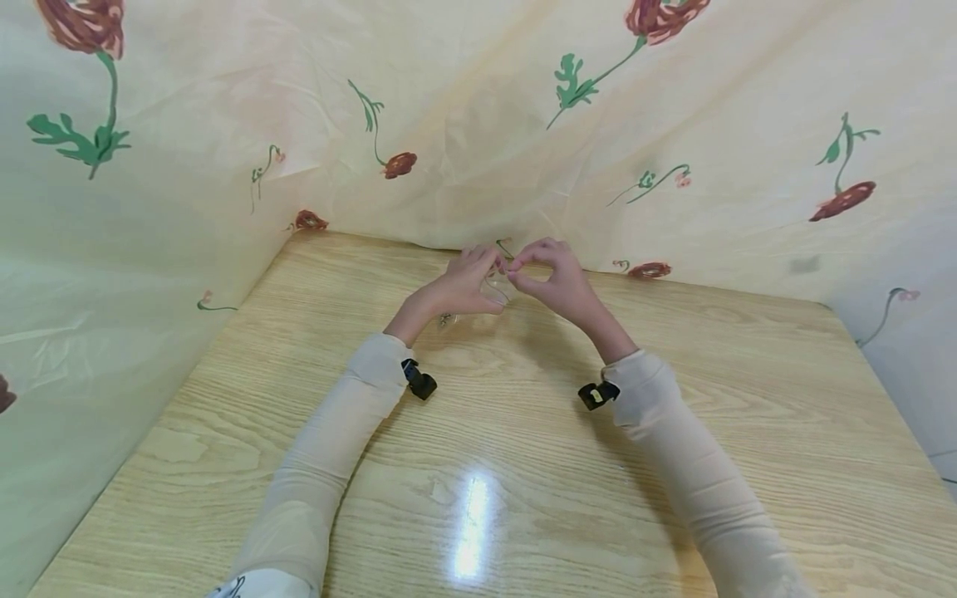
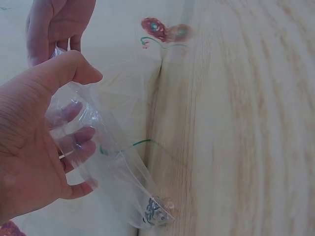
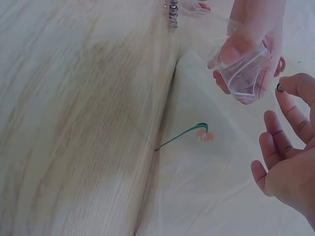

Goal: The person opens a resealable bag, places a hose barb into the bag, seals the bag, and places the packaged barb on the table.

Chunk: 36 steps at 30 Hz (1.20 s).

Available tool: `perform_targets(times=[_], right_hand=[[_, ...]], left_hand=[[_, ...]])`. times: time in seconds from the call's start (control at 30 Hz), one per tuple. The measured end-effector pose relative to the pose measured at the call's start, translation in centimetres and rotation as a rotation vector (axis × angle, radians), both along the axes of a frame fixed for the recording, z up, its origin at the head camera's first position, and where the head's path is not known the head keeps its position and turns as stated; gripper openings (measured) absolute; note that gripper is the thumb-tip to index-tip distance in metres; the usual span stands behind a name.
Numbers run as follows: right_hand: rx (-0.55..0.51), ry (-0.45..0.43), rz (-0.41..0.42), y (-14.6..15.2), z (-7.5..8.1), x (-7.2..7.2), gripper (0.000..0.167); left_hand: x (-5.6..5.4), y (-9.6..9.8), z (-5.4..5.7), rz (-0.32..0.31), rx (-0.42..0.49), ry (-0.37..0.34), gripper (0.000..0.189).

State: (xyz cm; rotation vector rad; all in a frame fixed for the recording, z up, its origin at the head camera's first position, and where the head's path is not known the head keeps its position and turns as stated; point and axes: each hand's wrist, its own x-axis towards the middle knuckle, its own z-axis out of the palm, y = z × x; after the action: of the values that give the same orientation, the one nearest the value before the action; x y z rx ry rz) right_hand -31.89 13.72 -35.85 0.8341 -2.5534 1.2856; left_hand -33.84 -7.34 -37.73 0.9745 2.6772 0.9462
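My left hand (image 1: pixel 465 284) grips a clear plastic zip bag (image 2: pixel 118 167) near its top, thumb in front and fingers behind. The bag hangs down toward the tabletop, and several small shiny metal pieces (image 2: pixel 156 212) lie gathered in its bottom corner. Right beside the bag's mouth, my right hand (image 1: pixel 559 281) pinches a small dark round piece (image 3: pixel 280 87) between thumb and forefinger. Its other fingers are spread and loosely bent. In the right wrist view the zip strip (image 3: pixel 246 73) shows at the bag's top, close to the pinched piece.
Both hands work over the far edge of a light wood-grain table (image 1: pixel 523 465). A cream cloth (image 1: pixel 478 124) with red flowers hangs behind it and along the left side. Dark wrist straps (image 1: pixel 420 382) sit on both sleeves.
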Motion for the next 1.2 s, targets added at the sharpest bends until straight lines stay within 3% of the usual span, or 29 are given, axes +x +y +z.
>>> perform_targets(times=[1.2], right_hand=[[0.006,0.03,0.021,-0.33,0.0,0.14,0.012]], left_hand=[[0.07,0.01,0.02,0.015,-0.016,-0.002,0.053]])
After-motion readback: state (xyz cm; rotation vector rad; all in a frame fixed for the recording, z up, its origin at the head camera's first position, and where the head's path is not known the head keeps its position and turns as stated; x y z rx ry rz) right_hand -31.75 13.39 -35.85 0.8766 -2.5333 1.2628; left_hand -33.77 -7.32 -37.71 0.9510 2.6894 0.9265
